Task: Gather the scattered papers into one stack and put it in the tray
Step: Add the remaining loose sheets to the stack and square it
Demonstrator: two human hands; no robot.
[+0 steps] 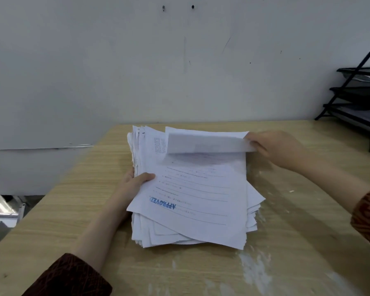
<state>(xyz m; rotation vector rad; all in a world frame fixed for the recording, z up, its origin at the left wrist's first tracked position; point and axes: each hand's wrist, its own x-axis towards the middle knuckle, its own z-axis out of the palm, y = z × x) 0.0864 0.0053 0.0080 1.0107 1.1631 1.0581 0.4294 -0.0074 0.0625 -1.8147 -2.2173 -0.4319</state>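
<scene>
Paper stack [192,197], ragged-edged, sits mid-table near the far edge of the table [286,242]. Left hand [135,182] grips the stack's left side, thumb on top; right hand [273,147] pinches the top sheet's [205,141] far right corner, curling it up. Black tiered tray [357,99] at far right corner.

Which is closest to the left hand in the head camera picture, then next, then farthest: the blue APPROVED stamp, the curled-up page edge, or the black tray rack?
1. APPROVED stamp: just right of the left hand, on the top sheet.
2. Curled page edge: at the stack's far end, pinched by the right hand.
3. Black tray rack: far right, by the wall.
</scene>
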